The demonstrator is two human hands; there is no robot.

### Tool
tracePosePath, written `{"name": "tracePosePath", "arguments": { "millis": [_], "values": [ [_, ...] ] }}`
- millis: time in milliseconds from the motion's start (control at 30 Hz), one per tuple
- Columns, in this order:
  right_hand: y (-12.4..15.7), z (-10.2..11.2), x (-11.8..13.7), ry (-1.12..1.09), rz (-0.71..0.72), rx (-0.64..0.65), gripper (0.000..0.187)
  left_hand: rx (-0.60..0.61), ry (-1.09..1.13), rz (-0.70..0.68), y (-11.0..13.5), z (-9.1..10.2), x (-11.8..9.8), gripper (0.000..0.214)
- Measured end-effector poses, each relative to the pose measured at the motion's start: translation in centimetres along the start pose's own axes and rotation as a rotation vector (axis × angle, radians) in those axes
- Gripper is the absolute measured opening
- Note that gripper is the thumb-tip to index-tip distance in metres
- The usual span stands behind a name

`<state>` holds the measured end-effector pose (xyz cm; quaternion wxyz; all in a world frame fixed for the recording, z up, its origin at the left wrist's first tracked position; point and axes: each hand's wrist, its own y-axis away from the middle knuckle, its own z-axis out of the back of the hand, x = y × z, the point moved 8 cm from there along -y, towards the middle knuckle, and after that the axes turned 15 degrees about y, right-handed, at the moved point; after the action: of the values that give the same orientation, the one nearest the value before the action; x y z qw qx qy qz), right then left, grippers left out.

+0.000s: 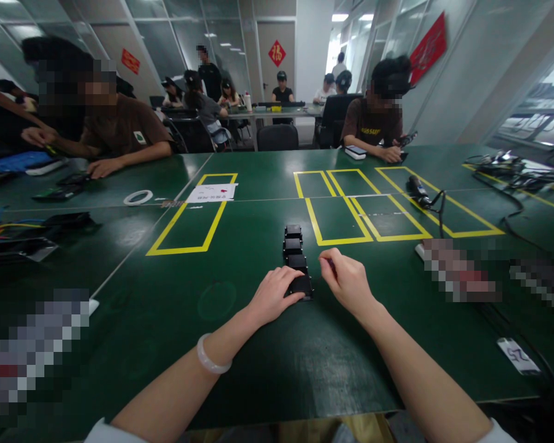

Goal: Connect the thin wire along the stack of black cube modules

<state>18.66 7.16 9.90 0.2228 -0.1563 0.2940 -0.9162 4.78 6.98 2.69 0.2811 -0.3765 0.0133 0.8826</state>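
Several small black square-topped blocks stand in a row on the green table, running away from me. My left hand grips the nearest black block from its left side, thumb along the near edge and fingers over the top. Just right of the row, my right hand is held closed, thumb and fingers pinched together. Something small and dark shows at its fingertips, too hidden to name. A gap separates this hand from the blocks.
Yellow tape rectangles mark the green table. A paper sheet and a tape roll lie at far left. Black cables are heaped at right. Co-workers sit across the table, one at left, another at right.
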Motion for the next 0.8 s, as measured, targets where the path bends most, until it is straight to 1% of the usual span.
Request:
{"name": "tracePosePath", "arguments": {
  "millis": [367,500,667,800],
  "values": [
    [-0.1,0.6,0.8,0.059,0.065,-0.067,0.019,-0.004,-0.015,-0.001,0.1,-0.1,0.1,0.034],
    [-0.1,0.7,1.1,0.054,0.08,-0.058,0.016,-0.004,-0.012,-0.006,0.0,-0.1,0.2,0.035],
    [0.0,0.3,1.0,0.039,0.088,-0.018,0.019,-0.005,-0.007,-0.004,0.0,-0.1,0.2,0.034],
    [0.1,0.2,0.9,0.042,0.086,-0.035,0.02,-0.008,-0.005,-0.008,0.0,0.0,0.1,0.034]
  ]
}}
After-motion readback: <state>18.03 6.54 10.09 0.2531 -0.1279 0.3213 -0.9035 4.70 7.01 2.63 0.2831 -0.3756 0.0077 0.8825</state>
